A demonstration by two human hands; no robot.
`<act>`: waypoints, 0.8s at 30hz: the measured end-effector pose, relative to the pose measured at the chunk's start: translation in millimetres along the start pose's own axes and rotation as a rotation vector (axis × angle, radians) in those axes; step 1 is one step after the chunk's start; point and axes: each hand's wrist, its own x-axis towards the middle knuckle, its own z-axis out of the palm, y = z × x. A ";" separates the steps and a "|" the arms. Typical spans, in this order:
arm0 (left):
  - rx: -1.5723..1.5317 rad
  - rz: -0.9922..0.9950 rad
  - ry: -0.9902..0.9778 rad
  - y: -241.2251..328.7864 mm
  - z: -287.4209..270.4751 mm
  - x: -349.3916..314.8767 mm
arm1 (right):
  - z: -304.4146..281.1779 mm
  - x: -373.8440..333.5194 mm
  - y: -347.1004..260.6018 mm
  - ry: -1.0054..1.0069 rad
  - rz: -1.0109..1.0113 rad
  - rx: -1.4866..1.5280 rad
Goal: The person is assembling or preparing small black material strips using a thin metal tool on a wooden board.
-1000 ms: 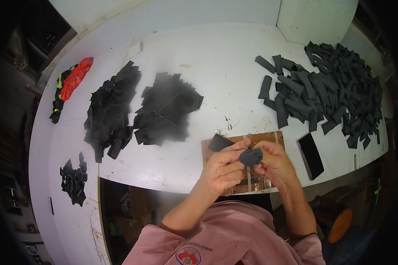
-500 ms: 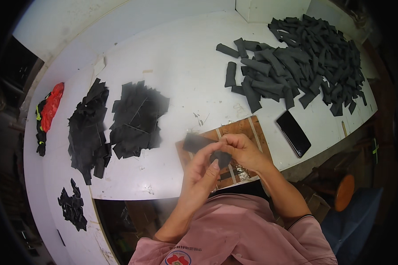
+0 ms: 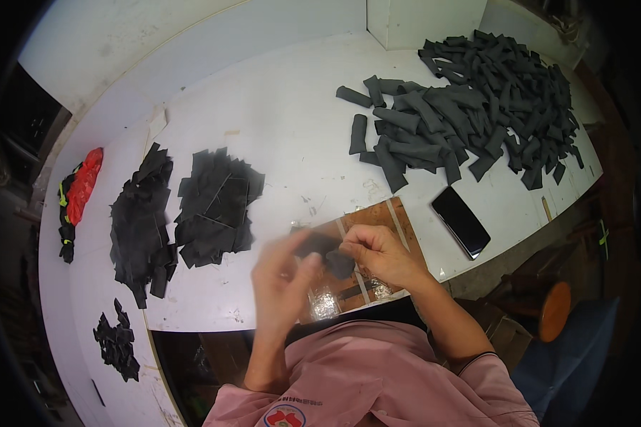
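Note:
My right hand (image 3: 386, 257) pinches a small piece of dark grey fabric (image 3: 340, 264) between thumb and fingertips, above a brown wooden board (image 3: 399, 220). Just left of it, my left hand (image 3: 281, 277) is smeared by motion, its thumb apart from its fingers and off the piece. Another stretch of dark fabric (image 3: 316, 244) shows beside the left fingertips; whether it joins the pinched piece I cannot tell. The board lies at the table's near edge, with pale strips across it and shiny clear tape (image 3: 325, 304).
Two stacks of flat dark fabric pieces, a left one (image 3: 139, 228) and a right one (image 3: 217, 206), lie left of the board. Small dark scraps (image 3: 117, 341) sit nearer. A large heap of rolled dark tubes (image 3: 434, 121) fills the far right. A phone (image 3: 461, 222) and red bag (image 3: 85, 178) flank the table.
My left hand has moved left, its thumb coming off the fabric piece. My right hand has shifted slightly left, still pinching it. The whole view has shifted a little.

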 end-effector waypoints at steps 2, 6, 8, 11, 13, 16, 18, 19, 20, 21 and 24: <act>-0.149 0.120 -0.057 9.2 -0.6 2.2 | -1.0 -1.2 -1.7 0.002 0.040 0.007; -0.341 0.212 -0.197 5.2 9.5 7.0 | 3.9 -7.2 -4.1 0.271 -0.214 -0.054; -0.539 0.216 -0.120 5.4 13.2 5.1 | 9.0 -9.9 -25.6 0.290 -0.429 -0.356; -0.740 0.226 -0.013 2.8 12.7 2.2 | 6.5 -13.1 -50.8 0.194 -0.638 -0.889; -0.955 0.085 0.073 -4.3 8.3 -0.3 | 5.2 -11.9 -43.7 0.072 -0.629 -1.118; -0.794 0.026 -0.020 -20.5 21.8 -4.0 | 3.0 -10.5 -10.5 0.023 -0.528 -1.053; -0.902 -0.018 -0.053 -18.8 29.7 -5.1 | 3.0 -13.3 -6.2 0.068 -0.425 -0.915; -0.791 0.055 -0.129 -12.8 29.6 -2.4 | 3.5 -14.8 -8.8 0.064 -0.425 -0.908; -0.680 0.132 -0.200 -6.1 27.5 3.5 | 2.3 -13.7 -15.3 0.040 -0.433 -0.903; -0.675 0.133 -0.190 2.8 22.1 8.7 | 2.4 -12.3 -19.9 0.016 -0.441 -0.898; -0.133 0.171 -0.432 34.0 16.6 23.3 | 6.9 -12.8 -3.9 0.134 -0.516 -0.671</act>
